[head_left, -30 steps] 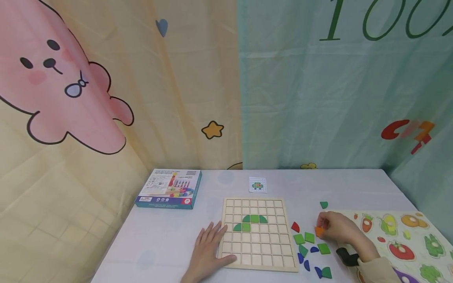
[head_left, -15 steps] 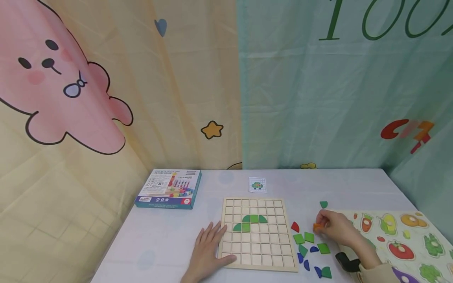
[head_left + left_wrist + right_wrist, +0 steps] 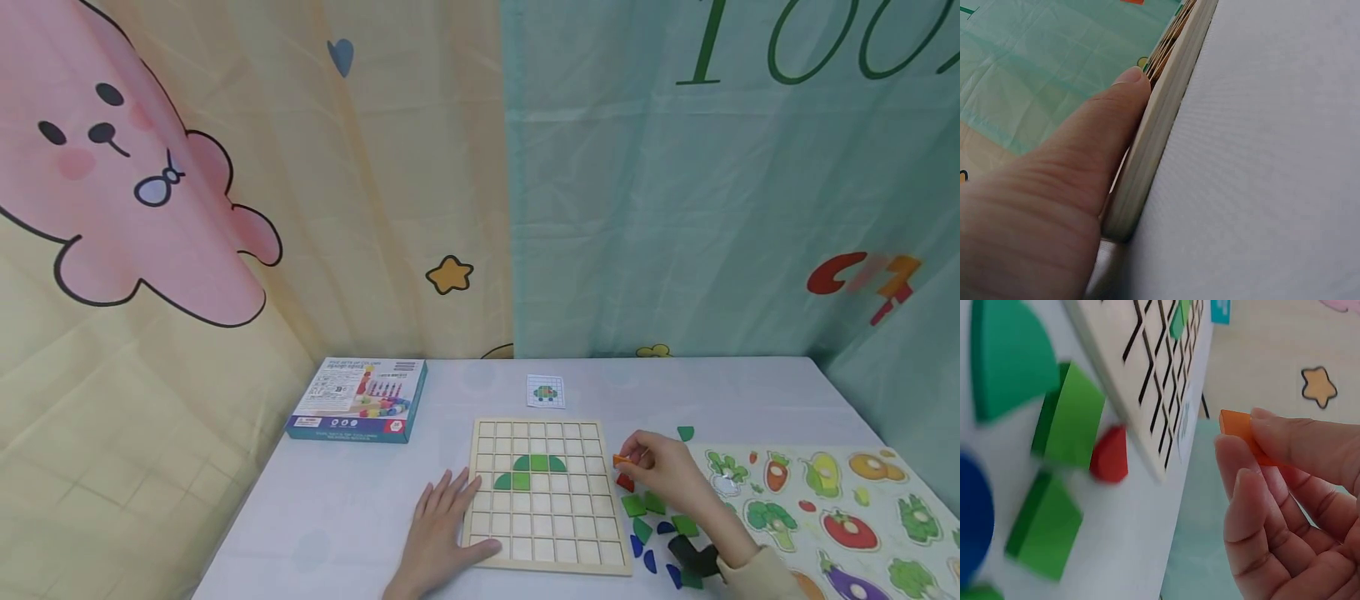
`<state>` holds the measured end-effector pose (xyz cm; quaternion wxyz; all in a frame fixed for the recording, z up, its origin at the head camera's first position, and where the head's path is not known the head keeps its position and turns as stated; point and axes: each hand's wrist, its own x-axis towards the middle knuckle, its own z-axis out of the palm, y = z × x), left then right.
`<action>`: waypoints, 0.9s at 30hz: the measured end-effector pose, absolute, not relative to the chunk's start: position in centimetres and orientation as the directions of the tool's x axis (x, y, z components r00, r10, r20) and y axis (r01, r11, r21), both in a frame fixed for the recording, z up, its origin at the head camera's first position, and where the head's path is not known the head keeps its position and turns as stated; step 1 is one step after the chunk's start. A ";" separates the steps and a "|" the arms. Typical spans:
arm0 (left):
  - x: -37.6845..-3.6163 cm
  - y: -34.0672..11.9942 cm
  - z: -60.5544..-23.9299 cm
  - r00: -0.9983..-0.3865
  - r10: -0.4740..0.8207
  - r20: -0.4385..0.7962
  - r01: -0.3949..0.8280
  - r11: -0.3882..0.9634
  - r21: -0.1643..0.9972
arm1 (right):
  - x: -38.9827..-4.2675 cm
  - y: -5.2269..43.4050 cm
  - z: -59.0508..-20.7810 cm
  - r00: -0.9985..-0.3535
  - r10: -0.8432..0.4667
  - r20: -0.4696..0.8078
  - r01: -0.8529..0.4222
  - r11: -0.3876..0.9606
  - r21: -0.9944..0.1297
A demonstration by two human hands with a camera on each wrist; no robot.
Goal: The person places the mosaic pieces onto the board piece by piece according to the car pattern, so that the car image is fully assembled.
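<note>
- Draped cartoon-print cloth backs a pale table (image 3: 360, 508); a square wooden grid board (image 3: 546, 497) lies on it, holding a few green pieces.
- Left hand (image 3: 444, 537) rests flat, fingers straight, on the board's near left corner; the left wrist view alone shows its thumb (image 3: 1094, 134) against the board edge.
- Right hand (image 3: 667, 475) pinches a small orange wooden tile (image 3: 621, 460) above the board's right edge.
- Risk, as judged: the fingertip pinch is shallow, so the tile could slip; only the right wrist view shows this.
</note>
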<state>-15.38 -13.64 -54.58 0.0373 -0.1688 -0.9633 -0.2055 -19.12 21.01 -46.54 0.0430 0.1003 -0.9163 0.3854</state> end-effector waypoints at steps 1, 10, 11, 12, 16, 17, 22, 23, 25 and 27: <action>-15.4 -13.6 -54.6 -0.942 0.308 0.130 0.334 0.861 0.383 | -19.2 20.5 -46.6 -0.976 -0.161 0.149 -0.220 0.674 -0.705; -15.4 -13.6 -54.5 -0.942 0.307 0.133 0.334 0.858 0.390 | -19.9 16.4 -46.7 -0.928 -0.335 0.163 -0.347 0.615 -0.708; -15.4 -13.6 -54.5 -0.942 0.307 0.132 0.334 0.858 0.391 | -20.1 16.0 -46.8 -0.923 -0.349 0.161 -0.355 0.613 -0.706; -15.4 -13.6 -54.4 -0.943 0.307 0.128 0.332 0.858 0.391 | -20.1 15.7 -46.9 -0.917 -0.365 0.161 -0.367 0.611 -0.702; -15.4 -13.5 -54.3 -0.946 0.303 0.113 0.323 0.862 0.390 | -20.4 14.4 -47.4 -0.897 -0.407 0.169 -0.403 0.603 -0.689; -15.4 -13.5 -54.3 -0.947 0.302 0.111 0.321 0.864 0.388 | -20.5 14.1 -47.5 -0.897 -0.409 0.170 -0.406 0.606 -0.684; -15.4 -13.5 -54.2 -0.950 0.299 0.093 0.311 0.866 0.391 | -20.6 12.7 -48.1 -0.918 -0.372 0.138 -0.365 0.655 -0.662; -15.4 -13.6 -54.2 -0.950 0.298 0.088 0.308 0.867 0.392 | -20.6 12.5 -48.2 -0.922 -0.363 0.132 -0.355 0.664 -0.658; -15.4 -13.6 -54.1 -0.950 0.299 0.087 0.308 0.865 0.395 | -20.6 12.2 -48.4 -0.928 -0.351 0.123 -0.342 0.674 -0.655; -15.4 -13.6 -54.2 -0.949 0.300 0.093 0.312 0.863 0.397 | -20.7 12.1 -48.6 -0.929 -0.351 0.121 -0.340 0.675 -0.655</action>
